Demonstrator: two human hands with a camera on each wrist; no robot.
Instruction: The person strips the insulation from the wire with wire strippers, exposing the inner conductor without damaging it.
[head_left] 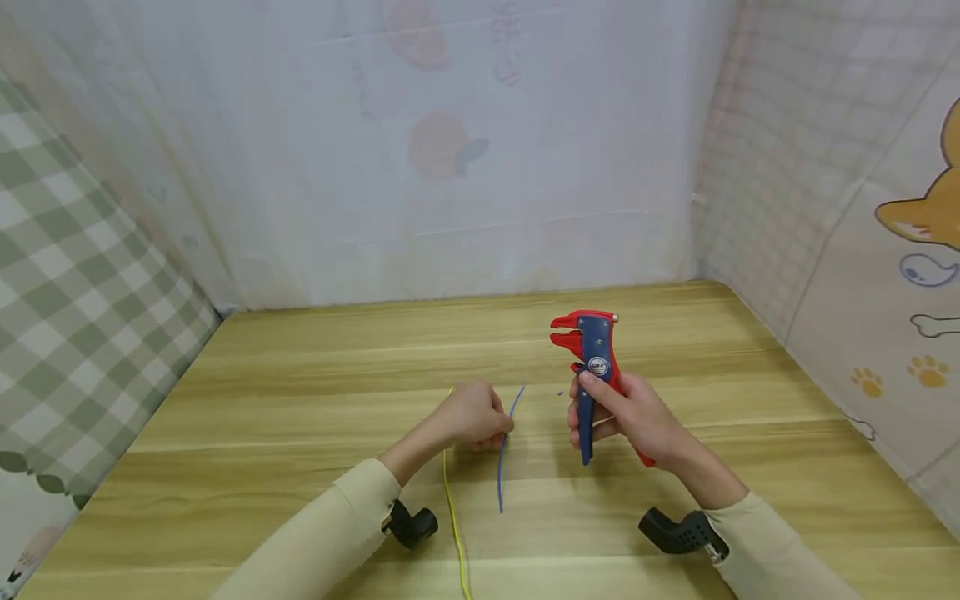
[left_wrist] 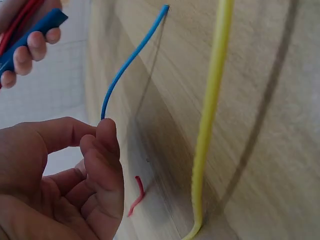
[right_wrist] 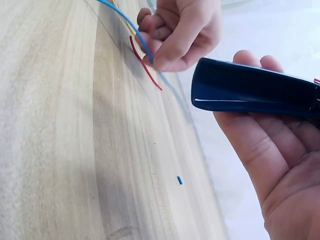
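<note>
My left hand (head_left: 474,413) pinches a thin blue wire (head_left: 501,477) between thumb and index finger. In the left wrist view the blue wire (left_wrist: 127,62) curves away from the fingertips towards the tabletop. My right hand (head_left: 637,412) grips a red and blue wire stripper (head_left: 597,335), held up with its red jaws pointing left and apart from the wire. One blue handle (right_wrist: 255,89) fills much of the right wrist view. A yellow wire (head_left: 453,508) runs under the left wrist. A short red wire (left_wrist: 140,189) lies beyond the left hand, hidden by it in the head view.
A tiny blue offcut (right_wrist: 180,180) lies on the wood-grain table (head_left: 337,350) between the hands. White printed sheeting (head_left: 465,225) hangs behind the table's far edge, with a green checked cloth (head_left: 82,225) on the left and a patterned sheet (head_left: 810,250) on the right.
</note>
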